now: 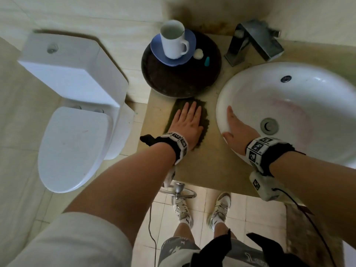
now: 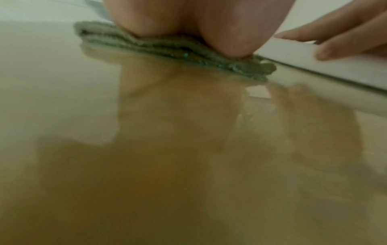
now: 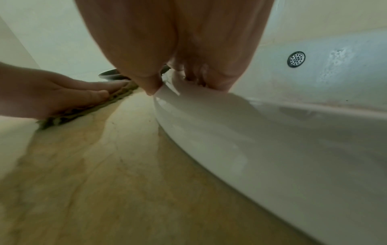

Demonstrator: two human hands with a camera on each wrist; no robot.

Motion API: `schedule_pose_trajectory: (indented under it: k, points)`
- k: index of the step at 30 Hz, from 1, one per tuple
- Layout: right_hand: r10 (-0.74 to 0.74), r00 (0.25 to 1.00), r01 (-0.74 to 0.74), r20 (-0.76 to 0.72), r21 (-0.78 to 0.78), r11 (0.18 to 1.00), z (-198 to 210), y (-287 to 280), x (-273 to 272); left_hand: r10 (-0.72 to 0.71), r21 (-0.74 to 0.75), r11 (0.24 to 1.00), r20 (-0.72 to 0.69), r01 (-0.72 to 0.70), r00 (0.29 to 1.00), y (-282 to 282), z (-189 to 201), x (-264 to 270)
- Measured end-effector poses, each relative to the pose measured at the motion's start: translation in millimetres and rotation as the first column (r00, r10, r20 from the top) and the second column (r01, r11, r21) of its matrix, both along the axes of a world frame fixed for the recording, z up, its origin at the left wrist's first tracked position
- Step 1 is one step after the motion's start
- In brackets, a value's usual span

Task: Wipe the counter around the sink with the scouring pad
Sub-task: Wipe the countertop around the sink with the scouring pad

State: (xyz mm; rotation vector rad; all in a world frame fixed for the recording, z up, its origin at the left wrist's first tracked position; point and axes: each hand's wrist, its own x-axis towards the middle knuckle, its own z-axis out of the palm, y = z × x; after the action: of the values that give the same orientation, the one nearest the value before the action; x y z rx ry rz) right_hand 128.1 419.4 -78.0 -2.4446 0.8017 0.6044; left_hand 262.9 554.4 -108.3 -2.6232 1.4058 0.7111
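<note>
A dark green scouring pad (image 1: 204,120) lies flat on the beige counter (image 1: 210,166) just left of the sink (image 1: 250,74). My left hand (image 1: 187,122) presses down on it with straight fingers and covers most of it. The left wrist view shows the palm (image 2: 188,19) on the pad's near edge (image 2: 167,48). My right hand (image 1: 236,130) rests on the sink's white left rim, fingers laid along it and holding nothing. In the right wrist view this hand (image 3: 178,41) sits on the rim (image 3: 251,132), with the left hand (image 3: 52,94) and pad (image 3: 83,112) beyond.
A dark round tray (image 1: 181,79) behind the pad carries a blue saucer (image 1: 190,45) with a white mug (image 1: 173,41). A metal faucet (image 1: 252,41) stands at the back. A toilet (image 1: 77,112) is beside the counter's left edge. A wet patch shows on the counter (image 3: 104,182).
</note>
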Motion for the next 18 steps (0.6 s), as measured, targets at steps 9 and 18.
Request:
schedule_pose_trajectory:
  k: [9, 18]
  points:
    - [-0.006, 1.000, 0.006, -0.011, -0.007, 1.000, 2.5, 1.9, 2.0, 0.162, -0.019, 0.987, 0.057, -0.161, 0.985, 94.4, -3.9, 16.8]
    - [-0.022, 1.000, 0.022, 0.001, -0.009, 1.000, 9.5, 5.3, 2.2, 0.154, -0.050, 0.987, 0.067, -0.150, 0.986, 113.3, -4.4, -43.0]
